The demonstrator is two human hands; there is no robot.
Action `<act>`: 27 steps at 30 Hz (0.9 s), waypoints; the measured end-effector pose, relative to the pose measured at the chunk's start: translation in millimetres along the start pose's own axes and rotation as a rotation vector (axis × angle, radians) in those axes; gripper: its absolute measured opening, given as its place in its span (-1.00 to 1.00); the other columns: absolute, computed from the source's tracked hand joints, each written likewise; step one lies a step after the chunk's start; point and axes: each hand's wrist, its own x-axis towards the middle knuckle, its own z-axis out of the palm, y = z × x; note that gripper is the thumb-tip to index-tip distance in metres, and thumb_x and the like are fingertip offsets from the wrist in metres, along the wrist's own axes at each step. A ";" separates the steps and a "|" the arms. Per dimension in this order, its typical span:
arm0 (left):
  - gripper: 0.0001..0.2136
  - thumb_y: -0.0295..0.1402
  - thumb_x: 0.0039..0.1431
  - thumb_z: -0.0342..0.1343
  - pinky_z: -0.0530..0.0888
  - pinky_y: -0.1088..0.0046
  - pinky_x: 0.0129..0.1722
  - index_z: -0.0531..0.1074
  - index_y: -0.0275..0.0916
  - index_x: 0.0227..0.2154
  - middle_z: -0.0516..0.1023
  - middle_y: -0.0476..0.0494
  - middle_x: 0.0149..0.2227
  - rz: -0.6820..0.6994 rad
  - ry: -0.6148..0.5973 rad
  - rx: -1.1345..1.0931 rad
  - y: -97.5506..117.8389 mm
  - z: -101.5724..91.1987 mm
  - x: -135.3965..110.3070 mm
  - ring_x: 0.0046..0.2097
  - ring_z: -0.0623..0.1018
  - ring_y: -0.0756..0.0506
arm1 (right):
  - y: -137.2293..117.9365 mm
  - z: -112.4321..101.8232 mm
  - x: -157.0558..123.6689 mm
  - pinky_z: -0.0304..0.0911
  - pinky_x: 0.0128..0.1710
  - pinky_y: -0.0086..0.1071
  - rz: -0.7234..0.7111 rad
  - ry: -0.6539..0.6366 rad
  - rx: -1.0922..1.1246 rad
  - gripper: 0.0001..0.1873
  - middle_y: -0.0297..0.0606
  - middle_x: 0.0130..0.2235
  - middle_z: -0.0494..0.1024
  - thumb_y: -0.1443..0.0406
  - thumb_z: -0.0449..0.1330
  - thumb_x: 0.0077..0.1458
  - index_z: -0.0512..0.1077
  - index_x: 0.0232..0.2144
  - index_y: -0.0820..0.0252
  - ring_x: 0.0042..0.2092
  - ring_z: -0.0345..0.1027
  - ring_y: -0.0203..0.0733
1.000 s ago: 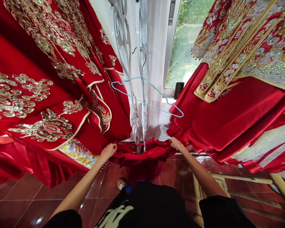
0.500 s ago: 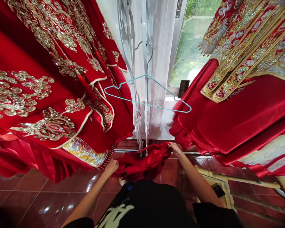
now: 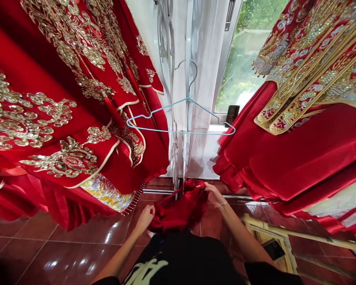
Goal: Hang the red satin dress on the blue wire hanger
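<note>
Left hand [image 3: 145, 217]: fingers curled shut on the lower left edge of a bunched plain red satin cloth [image 3: 179, 206]; right hand [image 3: 214, 194]: fingertips pinched together on its upper right edge. The cloth hangs crumpled between both hands, low over the glossy red-brown floor tiles [image 3: 77, 249] and just ahead of the person's black shirt. A light blue wire hanger [image 3: 180, 131] hangs empty well above it, between gold-embroidered red garments left [image 3: 62, 118] and right [image 3: 308, 99].
</note>
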 end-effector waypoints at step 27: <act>-0.80 -0.55 -0.33 -0.13 0.38 0.35 -0.06 0.36 -0.23 -0.60 0.37 -0.07 -0.43 0.577 -0.187 -0.620 139.2 -33.9 -12.2 -0.26 0.43 -0.08 | -48.4 21.6 -46.1 -0.01 0.24 0.06 -0.369 0.594 -0.783 -0.57 -0.08 0.07 0.38 0.33 0.10 -0.09 0.52 -0.12 0.11 0.14 0.14 0.11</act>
